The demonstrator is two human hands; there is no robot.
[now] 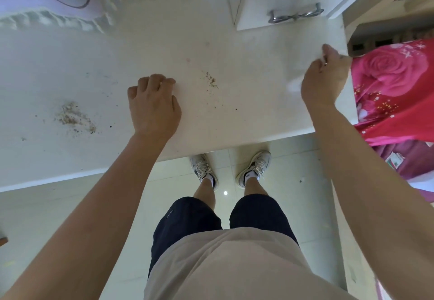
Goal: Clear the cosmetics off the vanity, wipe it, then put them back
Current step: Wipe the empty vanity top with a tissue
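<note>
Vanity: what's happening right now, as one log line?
step: wipe | left hand: rests on vanity | right hand: grips blurred white cloth | crumbs: not wiped yet

the scene is lit dimly and evenly from above, with a pale greenish cast. only faint, soft shadows are cast beneath the left hand (153, 107) on the white, speckled vanity surface (211, 123). a small glare spot is seen on the glossy pale floor tiles (293, 182). the right hand (324, 81) and the thin white cloth (293, 86) pinched in it are smeared by motion blur. straight edges are bowed near the borders.
</note>
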